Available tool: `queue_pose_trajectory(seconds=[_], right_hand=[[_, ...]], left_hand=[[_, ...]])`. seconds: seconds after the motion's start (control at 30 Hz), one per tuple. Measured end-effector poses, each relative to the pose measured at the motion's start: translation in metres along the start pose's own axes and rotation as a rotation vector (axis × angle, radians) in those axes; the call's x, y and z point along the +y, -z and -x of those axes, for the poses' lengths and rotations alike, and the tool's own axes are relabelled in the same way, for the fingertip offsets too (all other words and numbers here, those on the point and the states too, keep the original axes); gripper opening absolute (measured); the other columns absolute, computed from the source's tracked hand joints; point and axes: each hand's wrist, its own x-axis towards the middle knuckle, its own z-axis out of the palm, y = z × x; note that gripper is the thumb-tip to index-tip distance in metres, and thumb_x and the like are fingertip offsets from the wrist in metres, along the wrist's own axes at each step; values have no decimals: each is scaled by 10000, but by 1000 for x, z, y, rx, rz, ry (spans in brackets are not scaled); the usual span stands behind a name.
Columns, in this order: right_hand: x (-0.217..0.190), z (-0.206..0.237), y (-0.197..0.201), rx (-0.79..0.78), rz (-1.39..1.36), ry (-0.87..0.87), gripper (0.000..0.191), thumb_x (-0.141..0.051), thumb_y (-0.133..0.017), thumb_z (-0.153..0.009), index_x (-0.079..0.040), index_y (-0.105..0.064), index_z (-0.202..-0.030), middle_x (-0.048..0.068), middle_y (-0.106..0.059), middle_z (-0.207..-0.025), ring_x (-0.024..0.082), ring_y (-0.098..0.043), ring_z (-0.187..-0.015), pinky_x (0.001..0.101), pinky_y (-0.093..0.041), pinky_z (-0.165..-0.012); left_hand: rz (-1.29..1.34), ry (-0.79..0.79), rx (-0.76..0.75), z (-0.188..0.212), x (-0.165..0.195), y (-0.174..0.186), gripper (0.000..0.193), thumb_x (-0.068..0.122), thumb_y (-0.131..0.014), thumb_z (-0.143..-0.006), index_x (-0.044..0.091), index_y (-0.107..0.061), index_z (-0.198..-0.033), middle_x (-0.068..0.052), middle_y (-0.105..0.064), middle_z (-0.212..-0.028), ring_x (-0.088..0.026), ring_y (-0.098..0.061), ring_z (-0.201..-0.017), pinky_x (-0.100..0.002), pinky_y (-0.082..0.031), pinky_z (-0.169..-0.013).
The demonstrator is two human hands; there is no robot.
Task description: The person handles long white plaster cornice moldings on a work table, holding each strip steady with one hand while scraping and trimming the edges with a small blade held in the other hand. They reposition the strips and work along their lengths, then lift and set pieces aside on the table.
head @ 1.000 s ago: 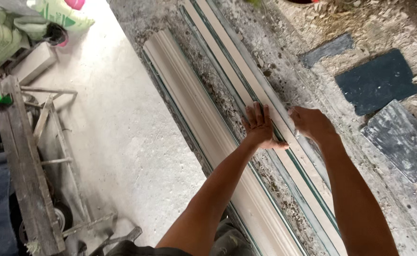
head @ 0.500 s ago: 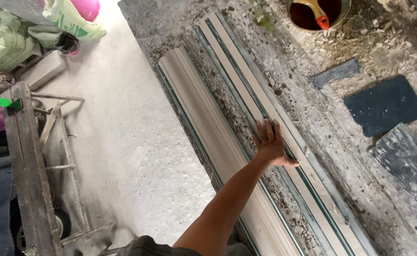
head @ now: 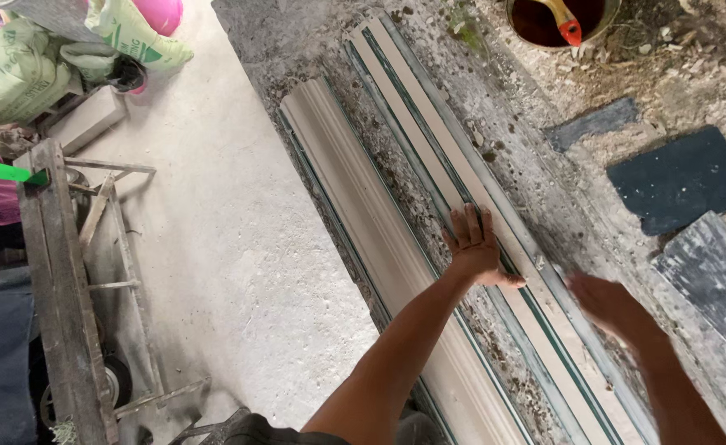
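Observation:
Two long pale moulded strips lie side by side on rough concrete. My left hand (head: 472, 245) presses flat, fingers spread, on the right strip (head: 429, 140), a beige piece with green edge lines. My right hand (head: 608, 306) is blurred, hovering over the same strip nearer to me, fingers loose and holding nothing. The left strip (head: 363, 206) is a plain curved cornice piece, untouched, beside my left forearm.
A bucket (head: 562, 18) with a red-handled brush stands at the top right. Dark slate slabs (head: 678, 180) lie on the right. A wooden and metal cart (head: 66, 280) stands on the left, with green sacks (head: 16, 74) beyond it.
My right hand, out of view half a second ago, has come back in at the lower right. My left hand has stayed on the right strip; the view shifted slightly.

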Motion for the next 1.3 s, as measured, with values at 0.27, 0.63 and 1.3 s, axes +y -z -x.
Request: queue_pose_trajectory(seconds=[0.27,0.63,1.3], right_hand=[[50,90,-44,305,781,-19,524,-343,-397,-1063,-281,-377,-1583,35,-717,-1015,162,-754,-706,319,-645,-564],[-31,57,-7,88,469,-174,457,-351,-223,-1131,-328,-435,-1535,139,-772,-1203,306,-801,-963,516,-661,-850],[-38,116,-4,161,434,-73,563,-160,-500,-990,-215,-356,-1531,154,-643,-1150,326,-739,-884,451,-639,-678]], left_hand=[[19,-52,58,-9,-5,-17,1689,851,-788,-593,-43,266,-1564,-383,346,-1591,-614,390,-1412,-793,153,-1067],[-17,3,31,-12,-5,-21,1681,851,-790,-578,-44,221,-1581,-386,320,-1602,-615,358,-1428,-801,127,-1071],[-91,-95,32,-5,0,-45,1636,923,-691,-694,-93,297,-1513,-434,343,-1546,-684,341,-1377,-837,50,-1077]])
